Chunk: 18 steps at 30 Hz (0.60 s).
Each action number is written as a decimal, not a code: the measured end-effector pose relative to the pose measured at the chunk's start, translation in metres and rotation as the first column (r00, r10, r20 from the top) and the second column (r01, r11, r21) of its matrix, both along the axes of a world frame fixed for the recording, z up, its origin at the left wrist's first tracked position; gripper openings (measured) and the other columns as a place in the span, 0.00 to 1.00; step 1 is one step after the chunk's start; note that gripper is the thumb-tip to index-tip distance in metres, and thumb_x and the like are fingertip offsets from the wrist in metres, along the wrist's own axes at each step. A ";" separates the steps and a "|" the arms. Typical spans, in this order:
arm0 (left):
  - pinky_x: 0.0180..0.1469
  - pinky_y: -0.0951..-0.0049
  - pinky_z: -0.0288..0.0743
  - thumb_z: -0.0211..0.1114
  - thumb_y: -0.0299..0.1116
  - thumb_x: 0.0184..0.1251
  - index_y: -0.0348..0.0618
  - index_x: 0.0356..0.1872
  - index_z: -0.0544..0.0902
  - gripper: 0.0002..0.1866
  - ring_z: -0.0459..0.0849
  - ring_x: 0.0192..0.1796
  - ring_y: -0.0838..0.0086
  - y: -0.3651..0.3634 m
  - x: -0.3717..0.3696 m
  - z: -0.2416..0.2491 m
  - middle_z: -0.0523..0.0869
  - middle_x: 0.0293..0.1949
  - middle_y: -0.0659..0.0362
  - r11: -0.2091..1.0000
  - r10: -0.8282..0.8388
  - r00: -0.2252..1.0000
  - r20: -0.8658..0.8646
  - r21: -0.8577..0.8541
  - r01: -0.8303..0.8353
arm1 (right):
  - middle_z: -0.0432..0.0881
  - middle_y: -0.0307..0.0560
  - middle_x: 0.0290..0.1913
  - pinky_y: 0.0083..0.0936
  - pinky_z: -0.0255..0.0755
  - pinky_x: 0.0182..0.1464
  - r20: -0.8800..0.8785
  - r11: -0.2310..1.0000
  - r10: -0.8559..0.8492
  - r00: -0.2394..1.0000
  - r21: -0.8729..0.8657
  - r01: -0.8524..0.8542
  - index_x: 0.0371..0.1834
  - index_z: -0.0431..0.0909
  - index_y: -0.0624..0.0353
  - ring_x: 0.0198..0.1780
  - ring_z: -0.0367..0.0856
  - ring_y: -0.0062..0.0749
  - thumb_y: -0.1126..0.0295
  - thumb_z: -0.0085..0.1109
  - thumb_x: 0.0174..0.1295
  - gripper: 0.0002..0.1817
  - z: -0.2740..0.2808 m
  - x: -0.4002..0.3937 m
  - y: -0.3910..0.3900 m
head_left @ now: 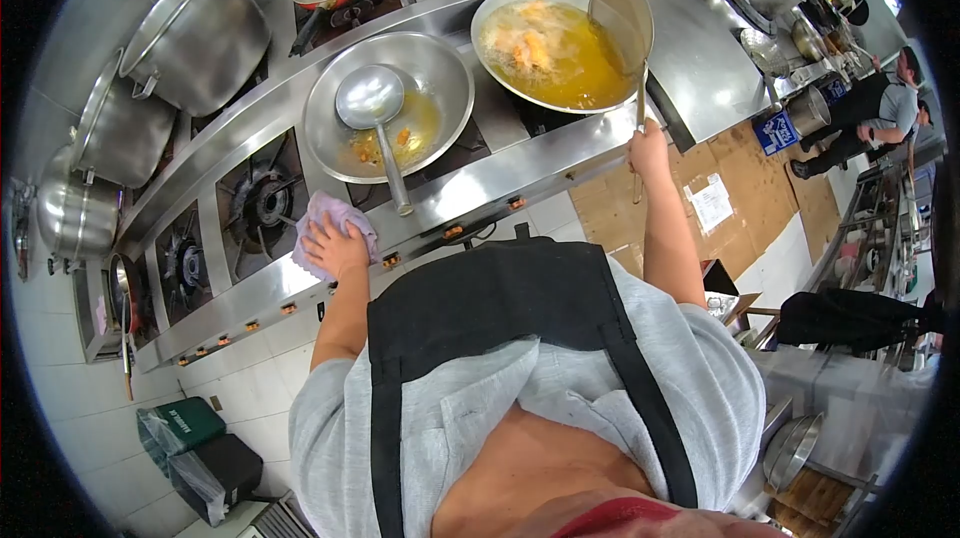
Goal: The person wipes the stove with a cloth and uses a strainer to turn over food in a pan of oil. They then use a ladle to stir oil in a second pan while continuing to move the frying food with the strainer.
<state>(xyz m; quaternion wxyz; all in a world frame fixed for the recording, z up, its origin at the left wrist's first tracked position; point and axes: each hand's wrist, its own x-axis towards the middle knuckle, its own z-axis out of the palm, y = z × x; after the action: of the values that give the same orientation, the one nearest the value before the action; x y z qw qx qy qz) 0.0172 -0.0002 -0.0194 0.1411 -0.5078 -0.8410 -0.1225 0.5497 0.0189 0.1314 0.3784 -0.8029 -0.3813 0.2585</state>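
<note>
At the stove front: left hand (335,248) flat on pink cloth (330,218), fingers spread; right hand (648,150) closed round strainer handle (640,103) beside oil-filled wok (550,50). Ladle (372,103) rests in neighbouring wok (440,73).

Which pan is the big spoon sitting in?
Find the long steel stove. Two woks sit at its front, and the ladle rests in the one nearer the left hand on the purple cloth. That wok is nearly empty; its neighbour brims with bubbling oil.
</note>
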 end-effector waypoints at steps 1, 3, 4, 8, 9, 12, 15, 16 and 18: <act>0.68 0.41 0.46 0.54 0.52 0.60 0.58 0.64 0.67 0.30 0.54 0.70 0.45 0.000 0.000 0.001 0.63 0.68 0.53 1.000 0.000 1.000 0.000 -0.001 0.000 | 0.76 0.51 0.25 0.29 0.67 0.15 -0.140 0.999 0.017 0.990 0.044 -0.011 0.54 0.68 0.64 0.16 0.72 0.30 0.77 0.42 0.59 0.18 -0.002 -0.002 0.002; 0.68 0.41 0.46 0.54 0.52 0.60 0.58 0.64 0.67 0.30 0.54 0.70 0.46 -0.001 0.001 0.004 0.62 0.68 0.53 1.000 0.000 1.000 0.006 -0.010 0.000 | 0.75 0.49 0.24 0.29 0.66 0.15 -0.253 0.998 0.023 0.967 0.069 -0.006 0.53 0.67 0.65 0.16 0.71 0.28 0.77 0.42 0.59 0.17 -0.001 -0.007 0.007; 0.68 0.42 0.46 0.54 0.52 0.60 0.58 0.64 0.68 0.29 0.54 0.70 0.46 -0.001 0.002 0.005 0.62 0.68 0.53 1.000 0.001 1.000 0.012 -0.018 0.000 | 0.74 0.46 0.23 0.28 0.65 0.14 -0.362 0.996 0.032 0.932 0.093 0.003 0.51 0.67 0.65 0.16 0.70 0.26 0.77 0.42 0.58 0.16 0.000 -0.011 0.009; 0.68 0.41 0.46 0.54 0.52 0.61 0.58 0.64 0.68 0.29 0.53 0.70 0.46 0.000 0.001 0.003 0.61 0.69 0.54 1.000 -0.002 1.000 0.011 -0.007 0.003 | 0.71 0.38 0.21 0.23 0.65 0.16 -0.475 0.994 0.038 0.879 0.106 0.014 0.32 0.67 0.58 0.15 0.67 0.21 0.76 0.42 0.59 0.02 -0.003 -0.025 0.021; 0.68 0.41 0.46 0.54 0.52 0.60 0.58 0.64 0.68 0.29 0.53 0.70 0.46 0.000 0.001 0.003 0.61 0.69 0.54 1.000 0.000 1.000 0.013 -0.003 0.001 | 0.71 0.39 0.21 0.23 0.64 0.15 -0.512 0.994 0.058 0.857 0.109 -0.002 0.32 0.67 0.58 0.15 0.66 0.21 0.76 0.43 0.59 0.02 -0.002 -0.027 0.023; 0.68 0.41 0.46 0.54 0.52 0.60 0.58 0.63 0.69 0.29 0.54 0.70 0.46 -0.002 0.003 0.005 0.62 0.68 0.54 1.000 -0.004 1.000 0.009 0.017 0.004 | 0.71 0.40 0.21 0.23 0.62 0.15 -0.648 0.988 0.120 0.752 0.153 -0.026 0.32 0.67 0.58 0.15 0.65 0.21 0.78 0.44 0.58 0.02 0.002 -0.037 0.028; 0.68 0.41 0.47 0.54 0.52 0.60 0.58 0.63 0.69 0.28 0.54 0.70 0.46 -0.001 0.002 0.003 0.63 0.68 0.54 0.999 -0.008 1.000 -0.003 0.039 0.009 | 0.70 0.41 0.21 0.23 0.61 0.15 -0.708 0.985 0.156 0.688 0.165 -0.053 0.31 0.66 0.59 0.15 0.65 0.22 0.78 0.44 0.58 0.02 0.001 -0.042 0.033; 0.68 0.41 0.47 0.54 0.52 0.60 0.58 0.63 0.70 0.28 0.55 0.70 0.46 -0.001 0.002 0.002 0.63 0.68 0.54 0.999 -0.007 1.000 -0.006 0.046 0.008 | 0.70 0.41 0.21 0.24 0.62 0.15 -0.738 0.981 0.188 0.649 0.177 -0.082 0.30 0.66 0.60 0.15 0.66 0.23 0.78 0.45 0.58 0.02 0.001 -0.042 0.033; 0.68 0.41 0.46 0.54 0.52 0.60 0.58 0.63 0.69 0.28 0.54 0.70 0.46 -0.001 0.002 0.003 0.63 0.68 0.54 0.999 -0.003 1.000 0.000 0.032 0.003 | 0.70 0.41 0.21 0.23 0.61 0.14 -0.769 0.980 0.191 0.610 0.179 -0.082 0.31 0.66 0.60 0.15 0.65 0.22 0.78 0.45 0.58 0.01 0.004 -0.041 0.032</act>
<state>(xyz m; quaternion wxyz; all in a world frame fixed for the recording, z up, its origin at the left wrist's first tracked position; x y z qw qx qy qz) 0.0190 -0.0011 -0.0165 0.1489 -0.5069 -0.8381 -0.1360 0.5083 0.0507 0.1357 0.5353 -0.5533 -0.2541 0.5855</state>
